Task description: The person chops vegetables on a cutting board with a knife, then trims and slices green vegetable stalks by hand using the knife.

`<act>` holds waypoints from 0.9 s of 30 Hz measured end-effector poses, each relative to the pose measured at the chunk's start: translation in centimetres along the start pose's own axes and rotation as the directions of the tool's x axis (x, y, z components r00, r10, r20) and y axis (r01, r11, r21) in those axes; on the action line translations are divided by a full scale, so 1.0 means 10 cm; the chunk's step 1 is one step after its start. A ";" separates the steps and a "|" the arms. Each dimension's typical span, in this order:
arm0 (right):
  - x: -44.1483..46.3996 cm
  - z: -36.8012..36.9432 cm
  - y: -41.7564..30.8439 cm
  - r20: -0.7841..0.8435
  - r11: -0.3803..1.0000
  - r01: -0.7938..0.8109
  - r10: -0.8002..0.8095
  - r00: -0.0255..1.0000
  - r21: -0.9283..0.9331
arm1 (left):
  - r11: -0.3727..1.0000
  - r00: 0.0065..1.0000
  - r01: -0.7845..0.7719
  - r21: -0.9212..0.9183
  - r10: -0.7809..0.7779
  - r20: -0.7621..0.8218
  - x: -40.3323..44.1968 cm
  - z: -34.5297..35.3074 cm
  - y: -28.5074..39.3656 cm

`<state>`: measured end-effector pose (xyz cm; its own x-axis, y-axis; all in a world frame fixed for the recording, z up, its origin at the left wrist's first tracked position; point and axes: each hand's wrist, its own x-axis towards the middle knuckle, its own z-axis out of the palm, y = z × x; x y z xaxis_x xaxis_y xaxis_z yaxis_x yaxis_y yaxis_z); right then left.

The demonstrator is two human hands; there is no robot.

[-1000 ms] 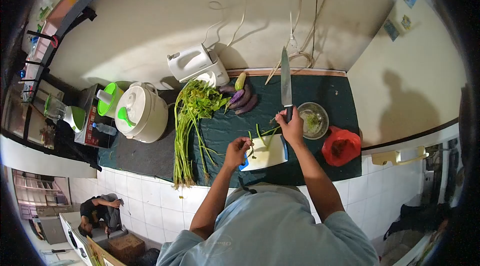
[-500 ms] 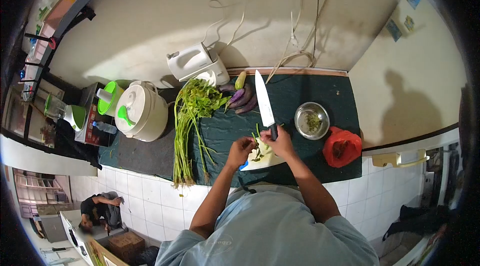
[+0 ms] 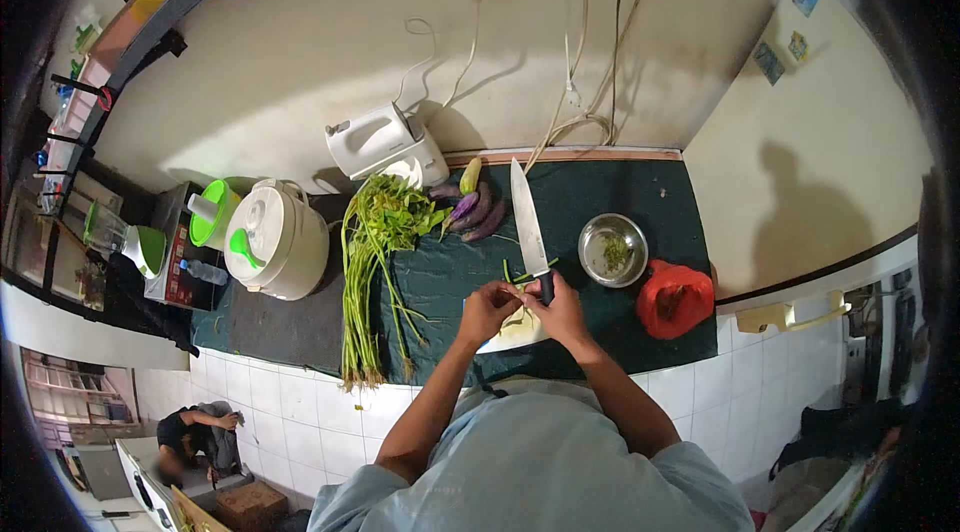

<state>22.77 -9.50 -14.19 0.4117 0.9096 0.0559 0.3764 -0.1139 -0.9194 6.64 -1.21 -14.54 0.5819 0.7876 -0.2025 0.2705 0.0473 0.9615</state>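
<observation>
A knife (image 3: 527, 217) with a black handle is in my right hand (image 3: 558, 310), its blade pointing away from me. My left hand (image 3: 487, 312) pinches green stems (image 3: 512, 274) beside it, and the fingertips of both hands nearly meet. Beneath them lies a white cutting board (image 3: 513, 335) with blue corners, partly covered by my hands. Left of the hands, a bunch of leafy greens (image 3: 368, 282) stretches across the dark green cloth. A metal bowl (image 3: 613, 251) with green bits inside is to the right, next to a red plastic bag (image 3: 676, 300).
Eggplants (image 3: 478, 212) lie near a white hand mixer (image 3: 385, 144) at the back. A white rice cooker (image 3: 278, 240) and a green-lidded container (image 3: 212, 216) stand at left. Cables hang from the wall. A person (image 3: 200, 437) sits low at the lower left.
My right hand has moved left to meet my left hand over the board, bringing the knife with it. The view has shifted slightly.
</observation>
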 end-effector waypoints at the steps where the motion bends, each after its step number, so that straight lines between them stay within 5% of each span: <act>1: 0.02 0.00 0.01 -0.005 1.000 0.004 -0.004 1.000 -0.001 | 1.000 1.000 0.009 -0.020 -0.009 -0.026 -0.02 0.01 0.04; 6: -0.01 -0.01 -0.02 -0.041 0.999 0.010 -0.008 0.999 0.048 | 0.999 0.999 -0.029 -0.024 0.030 0.028 0.05 0.02 0.00; 12: -0.05 -0.15 -0.09 -0.136 0.997 0.030 -0.020 0.990 0.074 | 0.971 0.988 -0.023 -0.239 0.058 0.140 0.24 0.15 -0.03; 17: -0.04 -0.25 0.12 -0.199 0.997 -0.013 0.029 0.980 0.083 | 0.811 0.935 0.273 -0.518 -0.097 0.341 0.46 0.32 -0.07; 22: -0.08 -0.40 0.17 -0.221 0.980 -0.040 0.084 0.972 0.196 | 0.789 0.862 0.419 -0.449 -0.192 0.469 0.61 0.45 0.04; 24: -0.10 -0.44 0.27 -0.207 0.959 -0.021 0.082 0.975 0.284 | 0.622 0.795 0.563 -0.545 -0.227 0.563 0.64 0.48 0.05; 27: -0.13 -0.48 0.31 -0.178 0.898 -0.023 0.113 0.978 0.440 | 0.591 0.682 0.645 -0.484 -0.161 0.713 0.75 0.45 0.01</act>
<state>27.42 -12.94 -15.20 0.5922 0.8055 0.0201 -0.0372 0.0523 -0.9979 14.48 1.90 -16.76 0.9004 0.0914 -0.4253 0.1647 0.8333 0.5278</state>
